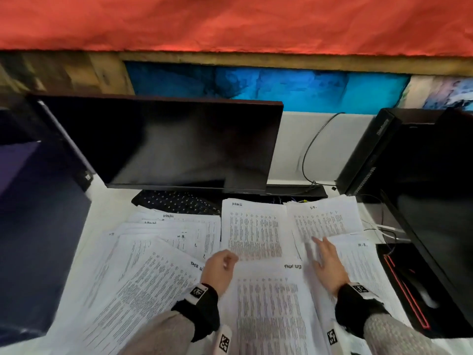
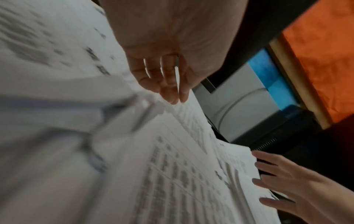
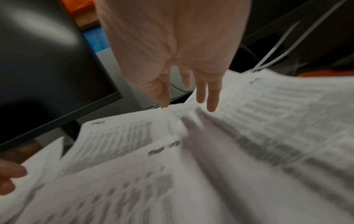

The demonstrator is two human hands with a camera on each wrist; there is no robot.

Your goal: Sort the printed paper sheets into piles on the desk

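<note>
White desk (image 1: pixel 110 201) under a dark monitor (image 1: pixel 179 139), printed paper sheets (image 1: pixel 256 231) fanned in overlapping piles across it, left hand (image 1: pixel 220 270) loosely curled, holding nothing, right hand (image 1: pixel 327 265) spread flat, fingertips (image 3: pixel 211 106) near a sheet

hands: two, left hand (image 1: pixel 220 270) and right hand (image 1: pixel 329 265)
monitors: one (image 1: pixel 163 142)
keyboards: one (image 1: pixel 176 202)
computer towers: one (image 1: pixel 363 152)
printed sheets (image 1: pixel 256 231): many, overlapping, number cannot be told
</note>
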